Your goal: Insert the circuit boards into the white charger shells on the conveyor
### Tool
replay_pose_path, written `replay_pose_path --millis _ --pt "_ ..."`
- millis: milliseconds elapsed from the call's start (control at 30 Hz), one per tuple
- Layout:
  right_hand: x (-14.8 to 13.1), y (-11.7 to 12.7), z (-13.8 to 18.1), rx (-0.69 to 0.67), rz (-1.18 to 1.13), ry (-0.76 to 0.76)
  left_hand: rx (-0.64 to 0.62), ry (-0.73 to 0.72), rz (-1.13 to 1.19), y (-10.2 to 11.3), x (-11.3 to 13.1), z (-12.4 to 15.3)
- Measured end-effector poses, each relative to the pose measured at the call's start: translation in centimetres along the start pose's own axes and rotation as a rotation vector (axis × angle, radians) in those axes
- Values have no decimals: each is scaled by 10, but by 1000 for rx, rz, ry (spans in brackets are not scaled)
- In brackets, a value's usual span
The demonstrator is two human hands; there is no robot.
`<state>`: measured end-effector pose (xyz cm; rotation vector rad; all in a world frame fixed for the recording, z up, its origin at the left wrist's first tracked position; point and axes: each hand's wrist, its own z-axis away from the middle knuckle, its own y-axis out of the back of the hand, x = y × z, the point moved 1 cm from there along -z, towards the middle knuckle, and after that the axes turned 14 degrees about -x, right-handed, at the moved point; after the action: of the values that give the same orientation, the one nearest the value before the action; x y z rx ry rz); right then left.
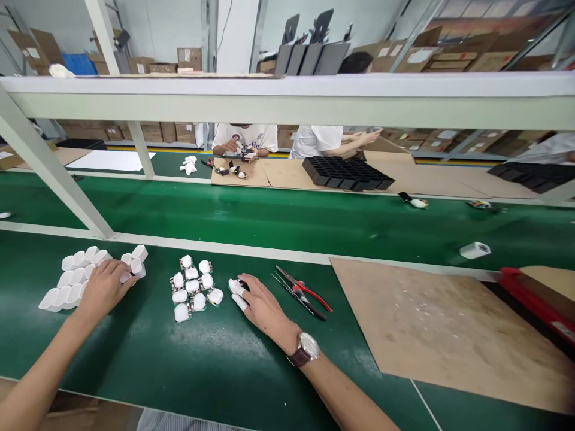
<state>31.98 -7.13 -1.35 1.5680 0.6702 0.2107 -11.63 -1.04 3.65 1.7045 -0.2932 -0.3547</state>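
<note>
On the left of the green bench, my left hand (104, 286) bends its fingers around a small white plastic cup (124, 277) at the edge of a group. More such white cups (64, 279) stand in rows beside and partly beneath that hand. Several small circuit boards with white tops (192, 286) lie in a cluster between my hands. My right hand (260, 304) rests just right of them, white covers on its thumb and a finger. Its fingertips are drawn together at a small whitish piece that I cannot make out clearly.
Red-and-black pliers (302, 288) and tweezers (291, 290) lie right of my right hand. Farther right are a brown board (431, 323) and a red-edged box (534, 305). A metal post (58, 161) rises at left. Across the green belt (215, 206), people work near a black tray (345, 173).
</note>
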Motion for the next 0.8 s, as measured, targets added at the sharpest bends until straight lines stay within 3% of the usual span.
replay_pose_path --millis 133,267,433,533,600,700,800 --pt "10 -4 -3 34 -74 -33 46 32 -10 0 2 8" --pt "4 -5 3 -1 0 -80 66 69 -76 1 2 20" --pt "-12 5 28 -39 46 -144 111 -32 101 23 22 28" --pt "-11 14 37 -12 -90 -109 126 -94 328 42 68 24" --pt "-7 16 34 -42 -165 -11 51 -250 502 44 113 16" --pt "-1 12 28 -108 -169 78 -180 -516 632 28 179 1" --pt "-1 4 34 -105 -83 10 -327 -581 626 3 218 -10"
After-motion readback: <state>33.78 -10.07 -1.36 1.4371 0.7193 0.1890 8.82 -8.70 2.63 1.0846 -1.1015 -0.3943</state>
